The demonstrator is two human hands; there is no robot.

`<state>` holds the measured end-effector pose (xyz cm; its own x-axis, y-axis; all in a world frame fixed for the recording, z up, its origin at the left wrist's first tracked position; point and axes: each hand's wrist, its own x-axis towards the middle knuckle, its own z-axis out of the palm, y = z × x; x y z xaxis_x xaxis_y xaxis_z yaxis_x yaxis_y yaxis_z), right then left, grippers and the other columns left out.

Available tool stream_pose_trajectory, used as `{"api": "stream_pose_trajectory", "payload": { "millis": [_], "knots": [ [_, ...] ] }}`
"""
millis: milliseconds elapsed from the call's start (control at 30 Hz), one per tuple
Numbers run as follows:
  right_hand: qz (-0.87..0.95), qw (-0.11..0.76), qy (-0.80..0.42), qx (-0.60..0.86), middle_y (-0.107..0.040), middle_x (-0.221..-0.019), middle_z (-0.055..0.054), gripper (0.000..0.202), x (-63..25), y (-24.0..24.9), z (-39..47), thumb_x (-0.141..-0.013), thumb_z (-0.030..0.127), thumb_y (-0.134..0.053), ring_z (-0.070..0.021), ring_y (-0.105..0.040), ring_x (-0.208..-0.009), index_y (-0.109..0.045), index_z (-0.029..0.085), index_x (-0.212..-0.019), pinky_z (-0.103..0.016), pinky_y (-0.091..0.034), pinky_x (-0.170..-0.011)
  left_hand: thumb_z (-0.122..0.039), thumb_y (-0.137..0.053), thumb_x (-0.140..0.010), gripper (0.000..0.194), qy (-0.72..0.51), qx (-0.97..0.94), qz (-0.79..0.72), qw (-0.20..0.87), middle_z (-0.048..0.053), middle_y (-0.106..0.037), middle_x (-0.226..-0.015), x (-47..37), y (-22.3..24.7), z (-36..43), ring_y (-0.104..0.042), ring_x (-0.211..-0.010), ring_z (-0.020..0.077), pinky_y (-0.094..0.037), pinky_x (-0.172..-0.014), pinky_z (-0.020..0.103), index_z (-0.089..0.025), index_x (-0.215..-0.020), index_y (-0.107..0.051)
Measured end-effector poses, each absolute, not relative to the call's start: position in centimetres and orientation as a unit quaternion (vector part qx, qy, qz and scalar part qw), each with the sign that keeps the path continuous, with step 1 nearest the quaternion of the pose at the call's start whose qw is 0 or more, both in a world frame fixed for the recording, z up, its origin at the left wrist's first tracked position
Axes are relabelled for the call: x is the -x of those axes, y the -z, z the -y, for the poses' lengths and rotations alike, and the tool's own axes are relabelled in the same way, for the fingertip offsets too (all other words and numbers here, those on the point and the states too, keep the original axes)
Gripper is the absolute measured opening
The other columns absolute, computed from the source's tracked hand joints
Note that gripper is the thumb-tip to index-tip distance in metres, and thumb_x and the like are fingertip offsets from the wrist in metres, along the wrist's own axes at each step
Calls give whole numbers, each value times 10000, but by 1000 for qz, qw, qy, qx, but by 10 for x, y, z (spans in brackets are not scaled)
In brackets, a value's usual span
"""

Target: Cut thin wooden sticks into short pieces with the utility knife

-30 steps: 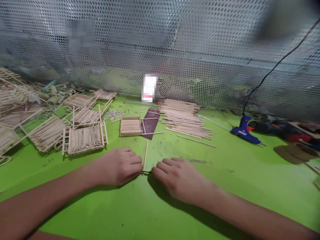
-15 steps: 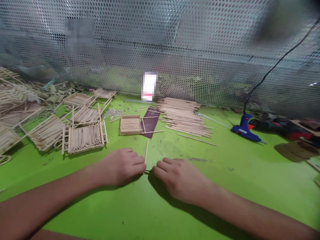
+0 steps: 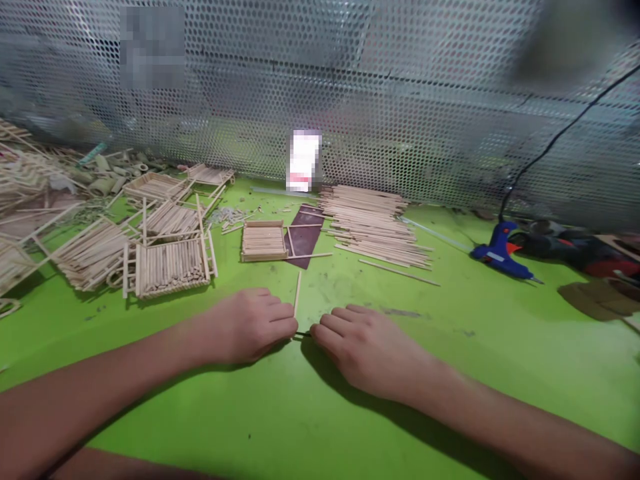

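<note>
My left hand [image 3: 257,327] is closed near the middle of the green table, pinching a thin wooden stick [image 3: 298,293] whose upper length points away from me. My right hand [image 3: 357,350] is closed a little to the right, its fingers around a thin dark rod-like piece [image 3: 303,334]. The dark piece bridges the small gap between the hands and meets the stick at my left fingertips. Its kind is hidden by my fingers. Beyond the hands lies a small slatted wooden frame [image 3: 264,241], with a ladder-like stick piece [image 3: 310,255] beside it on a dark brown sheet [image 3: 305,235].
A pile of wooden sticks [image 3: 375,223] lies behind, with a single stick [image 3: 400,273] before it. A blue glue gun [image 3: 505,253] rests at right. Several small stick-built chairs [image 3: 173,267] crowd the left. A perforated metal panel [image 3: 240,100] stands behind a lit phone [image 3: 304,160].
The view has shifted slightly, so everything sits a little higher and further right. Both hands keep their grips, with the dark piece still between them.
</note>
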<state>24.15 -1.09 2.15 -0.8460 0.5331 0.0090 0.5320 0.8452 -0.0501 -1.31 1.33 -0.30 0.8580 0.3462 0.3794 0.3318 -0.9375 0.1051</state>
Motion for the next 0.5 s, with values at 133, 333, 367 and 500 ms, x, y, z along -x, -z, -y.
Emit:
{"api": "stream_pose_trajectory", "payload": {
  "millis": [133,333,367,500],
  "knots": [
    [961,14,-18,276,-648,-811,-7,124,-241,-22,11,-947,99,-552,-178,-541,-726,-630,188,-982,-340,-382,-730,-166,-482,-1056,252,-199,-964,-176,20,-6,-580,-691,13,2,-14,-462,-589,138,-350,-591,314,-161,-834,-602],
    [962,28,-11,273,-647,-805,-6,129,-242,-21,11,-956,89,-540,-172,-522,-706,-626,186,-958,-335,-366,-718,-173,-490,-1057,253,-197,-964,-177,17,-6,-578,-692,13,2,-14,-466,-600,140,-358,-599,315,-162,-833,-607],
    [962,30,-10,272,-644,-802,-5,122,-242,-21,11,-956,92,-546,-172,-516,-702,-625,185,-954,-334,-363,-714,-176,-490,-1058,254,-196,-964,-177,17,-6,-579,-695,13,1,-14,-468,-605,141,-362,-601,316,-163,-834,-609],
    [962,35,-12,269,-632,-791,3,100,-242,-21,11,-951,99,-570,-172,-494,-684,-622,185,-946,-331,-351,-692,-183,-495,-1059,249,-189,-965,-182,17,-6,-582,-706,13,0,-13,-472,-619,141,-369,-611,313,-161,-840,-612]
  ]
}}
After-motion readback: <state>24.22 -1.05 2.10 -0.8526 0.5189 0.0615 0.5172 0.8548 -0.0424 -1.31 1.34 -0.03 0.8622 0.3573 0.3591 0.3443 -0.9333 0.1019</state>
